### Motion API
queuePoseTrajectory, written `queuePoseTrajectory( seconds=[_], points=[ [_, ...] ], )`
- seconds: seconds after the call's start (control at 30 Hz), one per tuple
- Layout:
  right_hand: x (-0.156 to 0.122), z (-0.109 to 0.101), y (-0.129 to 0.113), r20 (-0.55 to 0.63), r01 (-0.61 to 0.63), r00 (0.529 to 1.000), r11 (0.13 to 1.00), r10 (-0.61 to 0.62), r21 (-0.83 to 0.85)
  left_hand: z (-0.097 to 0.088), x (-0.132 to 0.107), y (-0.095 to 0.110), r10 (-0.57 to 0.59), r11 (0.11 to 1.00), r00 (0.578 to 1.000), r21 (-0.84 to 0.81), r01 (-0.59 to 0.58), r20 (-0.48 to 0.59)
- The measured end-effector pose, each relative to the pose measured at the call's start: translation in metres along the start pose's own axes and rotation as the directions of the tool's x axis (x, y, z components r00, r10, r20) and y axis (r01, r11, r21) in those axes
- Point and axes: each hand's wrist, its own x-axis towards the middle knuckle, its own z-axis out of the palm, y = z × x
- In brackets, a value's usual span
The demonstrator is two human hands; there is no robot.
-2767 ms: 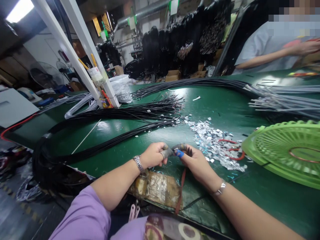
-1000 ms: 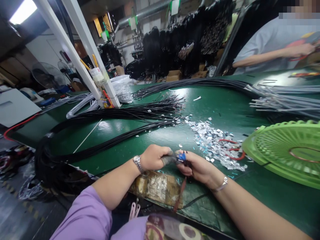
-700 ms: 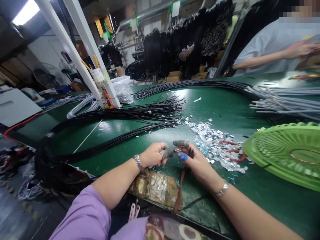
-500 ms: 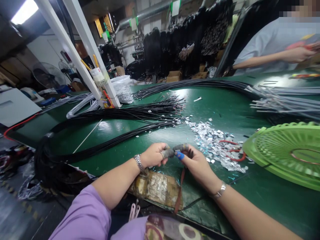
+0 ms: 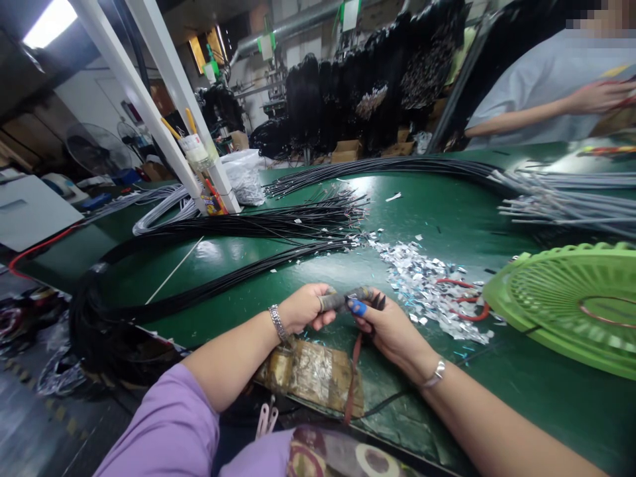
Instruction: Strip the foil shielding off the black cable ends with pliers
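Observation:
My left hand point(image 5: 305, 309) and my right hand point(image 5: 390, 324) meet over the near edge of the green table point(image 5: 437, 218). Both pinch a thin dark cable end between fingertips covered with grey and blue finger cots point(image 5: 356, 307). The cable itself is mostly hidden by my fingers. A long bundle of black cables point(image 5: 233, 228) runs across the table just beyond my hands. A heap of small silver scraps point(image 5: 427, 285) lies to the right of my hands.
A green plastic fan grille point(image 5: 571, 298) lies at the right. Grey cables point(image 5: 566, 199) lie at the far right. Red-handled cutters point(image 5: 467, 301) lie in the scraps. White posts point(image 5: 163, 112) stand at the back left. Another person's arm point(image 5: 527, 116) works at the far side.
My hands parted a little, then came back together. My right fingertips have shifted along the cable end; my wrists stay at the table edge.

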Motion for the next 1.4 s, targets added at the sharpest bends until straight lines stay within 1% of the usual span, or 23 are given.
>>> queuePoseTrajectory(
  seconds=[0.1,0.2,0.33,0.5,0.6,0.7,0.8,0.9,0.97,1.03,1.13,1.23,1.33,1.4],
  points=[
    [0.001,-0.001,0.0,0.049,-0.051,0.998,0.996,0.048,0.067,-0.001,0.001,0.0,-0.016,0.998,1.0,-0.052,0.017,0.021],
    [0.001,-0.002,0.0,0.116,-0.12,0.988,0.985,0.106,0.122,-0.001,0.001,0.0,-0.047,0.997,0.999,-0.066,0.049,0.027],
    [0.002,-0.005,0.0,0.186,-0.174,0.972,0.972,0.144,0.156,-0.002,0.002,-0.001,-0.061,0.994,0.997,-0.086,0.065,0.049],
    [0.002,-0.004,0.0,0.208,-0.194,0.966,0.964,0.154,0.184,-0.004,0.003,-0.001,-0.091,0.987,0.993,-0.122,0.1,0.077],
    [0.001,-0.003,-0.002,0.207,-0.203,0.964,0.965,0.167,0.168,-0.004,0.002,0.0,-0.108,0.989,0.991,-0.094,0.116,0.085],
    [0.0,-0.002,-0.002,0.175,-0.146,0.976,0.985,0.129,0.088,-0.003,0.001,0.001,-0.095,0.995,0.994,-0.007,0.095,0.048],
    [0.0,-0.003,-0.002,0.124,-0.055,0.991,0.998,0.059,-0.041,0.0,-0.001,0.003,-0.061,0.988,0.998,0.138,0.065,-0.036],
    [0.001,-0.005,-0.001,0.087,0.016,0.996,0.984,0.0,-0.179,0.003,-0.003,0.005,-0.028,0.957,0.994,0.284,0.059,-0.109],
    [0.002,-0.006,0.0,0.073,0.041,0.997,0.971,-0.025,-0.236,0.004,-0.003,0.004,-0.021,0.948,0.992,0.313,0.059,-0.124],
    [0.002,-0.007,-0.001,0.073,0.047,0.997,0.967,-0.03,-0.25,0.003,-0.003,0.003,-0.031,0.962,0.993,0.268,0.06,-0.111],
    [0.002,-0.008,-0.002,0.083,0.054,0.996,0.97,-0.035,-0.239,-0.002,0.0,0.002,-0.067,0.99,0.995,0.119,0.075,-0.067],
    [0.002,-0.009,-0.004,0.091,0.108,0.992,0.959,-0.087,-0.262,-0.006,0.002,0.001,-0.091,0.996,0.996,0.008,0.091,-0.024],
    [0.001,-0.009,-0.005,0.103,0.19,0.981,0.939,-0.167,-0.287,-0.006,0.003,0.001,-0.097,0.995,0.995,-0.02,0.097,0.005],
    [0.001,-0.008,-0.005,0.115,0.219,0.975,0.928,-0.192,-0.301,-0.004,0.002,0.001,-0.092,0.996,0.996,-0.015,0.092,0.011]
  ],
)
